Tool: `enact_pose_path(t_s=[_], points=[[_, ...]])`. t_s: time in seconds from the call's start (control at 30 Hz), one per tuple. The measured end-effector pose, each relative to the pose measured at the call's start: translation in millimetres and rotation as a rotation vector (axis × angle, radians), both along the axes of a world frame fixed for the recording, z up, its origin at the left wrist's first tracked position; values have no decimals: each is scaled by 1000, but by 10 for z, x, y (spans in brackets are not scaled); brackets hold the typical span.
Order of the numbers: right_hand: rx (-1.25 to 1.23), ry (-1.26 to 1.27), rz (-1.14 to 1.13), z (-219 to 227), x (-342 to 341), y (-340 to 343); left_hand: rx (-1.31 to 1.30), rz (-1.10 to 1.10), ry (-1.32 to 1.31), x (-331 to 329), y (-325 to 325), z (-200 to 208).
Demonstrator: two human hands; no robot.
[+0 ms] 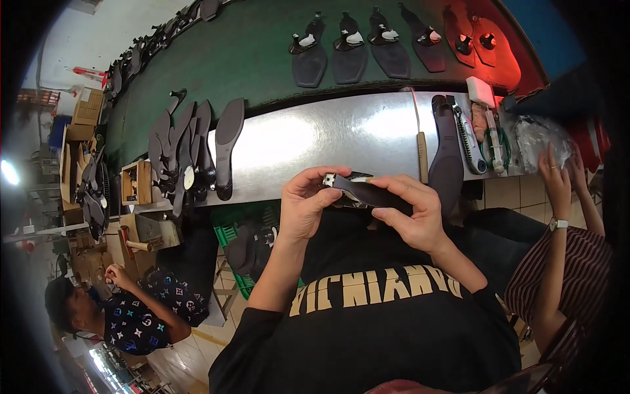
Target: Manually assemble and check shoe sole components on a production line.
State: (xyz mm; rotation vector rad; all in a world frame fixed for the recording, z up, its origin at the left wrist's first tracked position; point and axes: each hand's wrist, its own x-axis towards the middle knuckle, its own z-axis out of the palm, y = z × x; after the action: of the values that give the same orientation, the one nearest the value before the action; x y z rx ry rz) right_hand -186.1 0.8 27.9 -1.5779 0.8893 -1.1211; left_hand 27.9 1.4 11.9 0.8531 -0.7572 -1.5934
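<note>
A dark sandal point(364, 193) is held in front of my chest, near the bench's front edge, between both hands. My left hand point(303, 202) pinches its heel end, where a small pale piece shows by the thumb. My right hand point(418, 211) grips the other end, fingers over the top and thumb along the near side. The sandal's far side is partly hidden by my fingers. Right of my hands, a tool with a wooden handle point(422, 157) lies on the metal bench point(315, 138), next to a long dark sandal sole point(447, 141).
Behind the bench runs a green belt point(249, 59) bearing sandals point(348, 56), some under red light. More soles point(226, 144) and a wooden box point(136, 182) occupy the bench's left. A box cutter point(470, 141) lies right. A green crate point(227, 241) stands below. Co-workers flank me; one handles clear plastic point(535, 134).
</note>
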Motion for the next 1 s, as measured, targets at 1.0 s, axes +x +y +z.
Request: enact_pose_path(t_s=[1.0], points=[[-326, 333, 5, 84, -28, 6, -381, -277, -306, 149, 0, -84]])
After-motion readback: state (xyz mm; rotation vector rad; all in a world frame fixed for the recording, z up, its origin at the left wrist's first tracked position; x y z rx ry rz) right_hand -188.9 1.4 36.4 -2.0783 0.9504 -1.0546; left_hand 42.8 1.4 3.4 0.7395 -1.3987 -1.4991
